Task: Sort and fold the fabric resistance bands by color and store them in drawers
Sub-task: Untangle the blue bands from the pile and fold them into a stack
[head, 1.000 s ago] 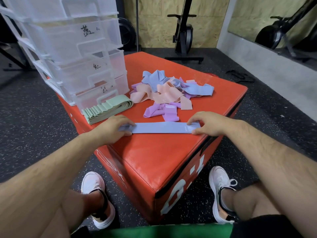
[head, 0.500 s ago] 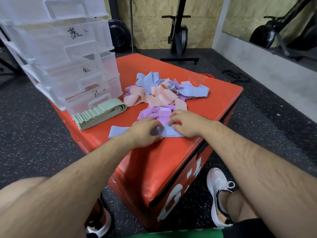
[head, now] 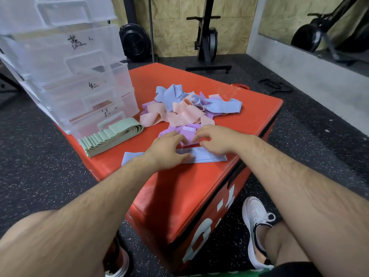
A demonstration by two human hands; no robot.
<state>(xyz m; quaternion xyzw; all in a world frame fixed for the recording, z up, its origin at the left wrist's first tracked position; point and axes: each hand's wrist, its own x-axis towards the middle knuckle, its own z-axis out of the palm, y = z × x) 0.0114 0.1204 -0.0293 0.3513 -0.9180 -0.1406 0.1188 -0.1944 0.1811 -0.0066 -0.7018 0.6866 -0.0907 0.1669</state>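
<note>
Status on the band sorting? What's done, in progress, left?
Done: green bands are folded in a stack beside the drawers. In hand: one blue band on the red box, left hand and right hand on it, apparently mid-fold. Left: the mixed pile of blue, peach and purple bands is unsorted; the green stack isn't in a drawer yet; drawer contents are unclear.

A pale blue band (head: 209,157) lies flat, nearer the person than the clear drawer unit (head: 69,76). Stacked green bands (head: 111,136) lie just before it; a tangled blue, pink and purple pile (head: 185,110) lies to its right.
</note>
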